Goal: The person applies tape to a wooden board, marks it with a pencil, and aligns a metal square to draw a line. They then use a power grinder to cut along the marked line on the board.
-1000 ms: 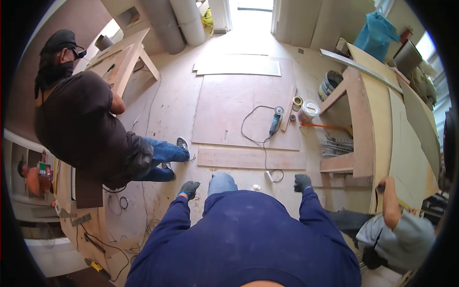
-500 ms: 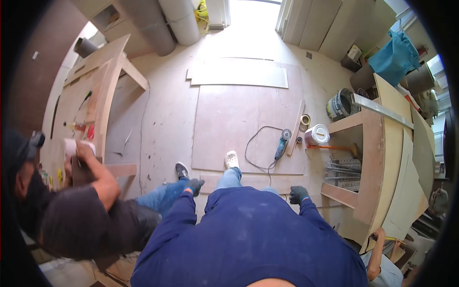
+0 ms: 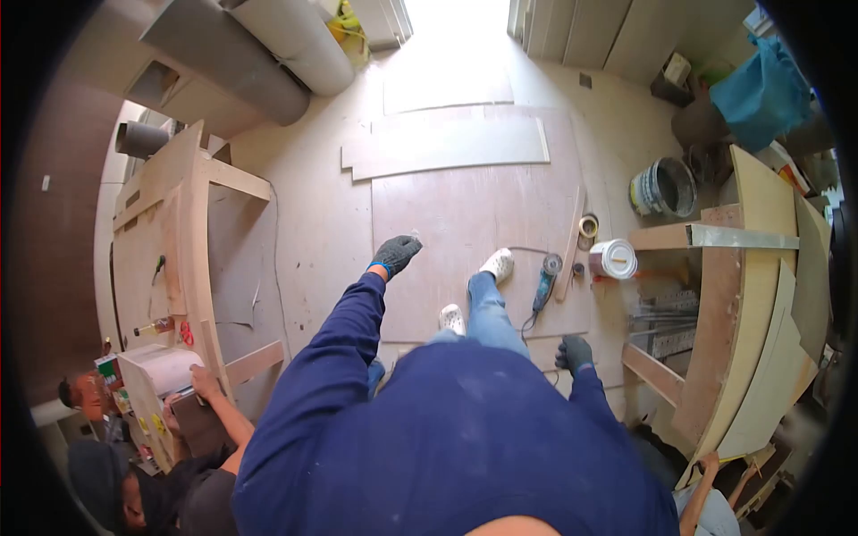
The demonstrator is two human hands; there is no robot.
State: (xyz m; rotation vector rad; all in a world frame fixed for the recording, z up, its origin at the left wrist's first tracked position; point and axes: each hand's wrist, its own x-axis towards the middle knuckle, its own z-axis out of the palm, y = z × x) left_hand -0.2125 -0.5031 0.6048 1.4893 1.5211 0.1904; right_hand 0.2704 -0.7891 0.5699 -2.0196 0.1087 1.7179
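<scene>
My left hand [image 3: 396, 256], in a dark grey glove with a blue cuff, reaches forward above the large floor board [image 3: 447, 295]. Its fingers look loosely stretched, and I see no tool in them. My right hand [image 3: 574, 353], gloved too, hangs low at my right side with its fingers curled; nothing shows in it. The angle grinder [image 3: 545, 281] lies on the board ahead of that hand, its cord trailing back. Across the far part of the board lies a long pale panel [image 3: 447, 145] with a notched left end.
A strip of wood [image 3: 570, 246], tape roll [image 3: 587, 230], white paint can [image 3: 615, 259] and bucket [image 3: 662, 188] stand right. Workbenches flank me: left [image 3: 183, 241], right [image 3: 760, 268]. A co-worker [image 3: 197, 482] handles a dark panel at left; another person's arm [image 3: 700, 487] is at right.
I have stepped forward and turned slightly; my left arm has swung out ahead over the board. The left co-worker now appears lower in view. My right hand stays low at my side.
</scene>
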